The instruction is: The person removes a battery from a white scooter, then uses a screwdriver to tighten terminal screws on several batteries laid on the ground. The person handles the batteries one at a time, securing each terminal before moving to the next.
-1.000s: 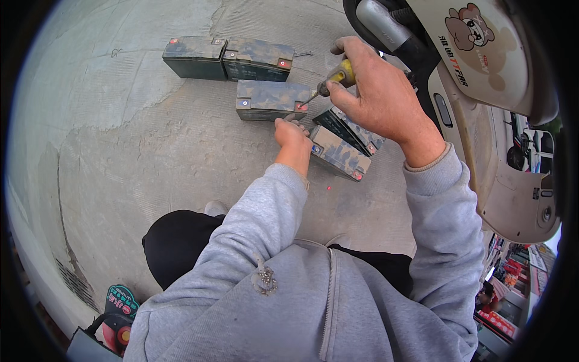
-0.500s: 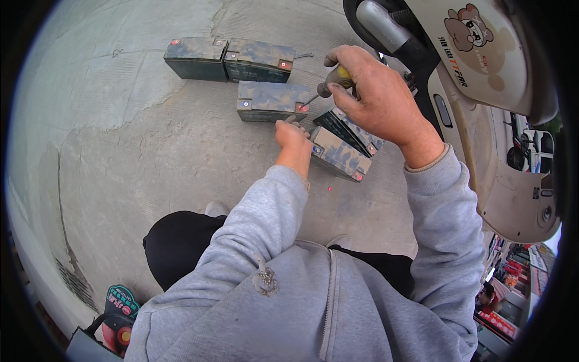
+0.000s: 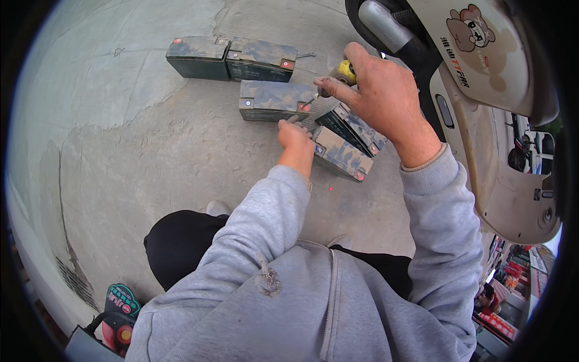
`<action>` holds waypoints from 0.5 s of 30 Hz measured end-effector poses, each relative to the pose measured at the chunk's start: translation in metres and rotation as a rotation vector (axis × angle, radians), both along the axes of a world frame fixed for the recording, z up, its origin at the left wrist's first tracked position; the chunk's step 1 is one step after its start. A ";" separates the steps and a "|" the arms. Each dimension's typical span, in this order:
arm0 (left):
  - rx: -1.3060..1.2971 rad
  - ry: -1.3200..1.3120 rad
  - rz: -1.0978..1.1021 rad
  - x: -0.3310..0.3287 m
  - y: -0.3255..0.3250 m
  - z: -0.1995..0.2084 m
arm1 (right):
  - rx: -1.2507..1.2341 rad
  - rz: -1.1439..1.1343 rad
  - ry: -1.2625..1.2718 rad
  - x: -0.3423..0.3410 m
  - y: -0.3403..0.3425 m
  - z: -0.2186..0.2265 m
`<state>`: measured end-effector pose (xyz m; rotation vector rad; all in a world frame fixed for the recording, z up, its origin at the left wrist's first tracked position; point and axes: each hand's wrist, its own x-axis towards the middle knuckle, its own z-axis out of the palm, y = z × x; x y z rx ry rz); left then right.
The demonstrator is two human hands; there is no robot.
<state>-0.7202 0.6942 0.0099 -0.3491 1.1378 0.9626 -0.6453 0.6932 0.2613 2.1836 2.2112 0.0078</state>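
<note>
My right hand (image 3: 380,90) is wrapped round the yellow-and-dark handle of a screwdriver (image 3: 346,71). Its thin shaft slants down to the red terminal at the right end of a dusty dark battery (image 3: 271,99). My left hand (image 3: 295,140) is low against that battery's near right corner, with bent fingers just below the terminal; whether they pinch something small is hidden. Close to the left hand's right side lie two more batteries, a near one (image 3: 344,154) and a partly covered one (image 3: 362,130), set at an angle to each other.
Two batteries stand end to end behind, a left one (image 3: 199,57) and a right one (image 3: 259,59). A small metal piece (image 3: 306,55) lies beside them. A cream scooter (image 3: 482,54) borders the right side. A small red bit (image 3: 330,189) rests on the concrete floor (image 3: 132,169).
My right hand's fingers have shifted on the screwdriver handle, and the thumb now reaches farther forward. The screwdriver tip stays at the red terminal. My left hand keeps its place by the battery.
</note>
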 end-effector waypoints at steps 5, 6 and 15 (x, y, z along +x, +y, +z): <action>-0.005 0.005 0.002 0.000 0.001 0.000 | 0.287 0.279 0.333 0.001 -0.002 -0.008; -0.005 0.006 0.001 0.000 0.001 0.000 | 0.301 0.332 0.443 0.002 -0.002 -0.008; -0.005 0.029 -0.021 0.002 0.000 -0.006 | 0.213 0.115 0.197 -0.001 -0.006 -0.005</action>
